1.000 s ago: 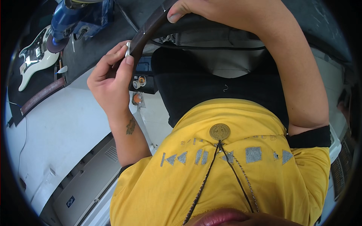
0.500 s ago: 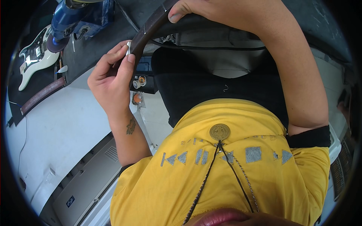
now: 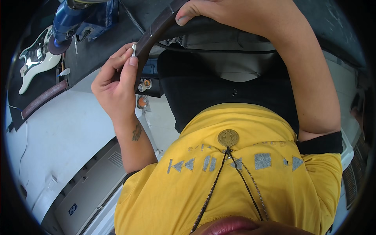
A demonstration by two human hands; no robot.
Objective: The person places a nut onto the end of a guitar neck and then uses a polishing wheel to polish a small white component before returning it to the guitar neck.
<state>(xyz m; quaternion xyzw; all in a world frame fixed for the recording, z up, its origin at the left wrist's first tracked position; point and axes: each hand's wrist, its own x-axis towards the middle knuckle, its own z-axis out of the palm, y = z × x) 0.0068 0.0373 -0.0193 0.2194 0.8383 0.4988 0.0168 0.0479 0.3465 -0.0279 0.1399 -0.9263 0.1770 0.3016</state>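
A long, dark brown wooden bar [image 3: 154,32] with small light marks runs up and away from my left hand, curved in this view. My left hand [image 3: 117,74] is closed beside its near part. Between thumb and fingertips it pinches a small whitish, shiny piece [image 3: 134,49], which lies against the bar's left side. My right hand [image 3: 203,9] reaches the bar's far part from the right. Its thumb lies at the bar's near edge, and its other fingers are cut off by the top of the picture.
A blue machine [image 3: 84,23] stands on the dark worktop at the far left. Past it lies a white electric guitar [image 3: 37,58]. A brown strip [image 3: 45,99] lies along the worktop edge. Small round containers [image 3: 145,85] sit on a dark shelf below the bar.
Very little differs. My left thumb has slid slightly down and left on the small whitish piece, and the bar and right hand have barely shifted.
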